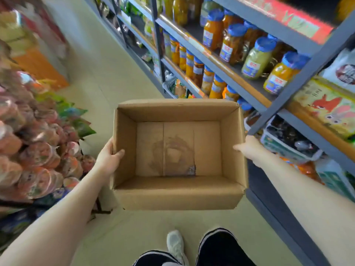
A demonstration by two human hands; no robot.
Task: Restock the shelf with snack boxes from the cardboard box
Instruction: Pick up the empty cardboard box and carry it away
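Observation:
An open cardboard box (178,196) is held in the air in front of me, above the floor. Nothing lies inside it; only a stained bottom shows. My left hand (109,160) grips its left wall, thumb hooked over the rim into the box. My right hand (249,148) grips the right wall, thumb over the rim, fingers hidden outside. The grey metal shelf (299,83) runs along my right. Snack boxes (324,110) with a cartoon fox stand on it at the far right, beside the box.
Jars with blue lids (257,56) fill the shelf's upper levels. A pile of instant noodle bowls and snack bags (38,154) stands on my left. The aisle floor (99,73) runs ahead between them. My feet (194,246) are below the box.

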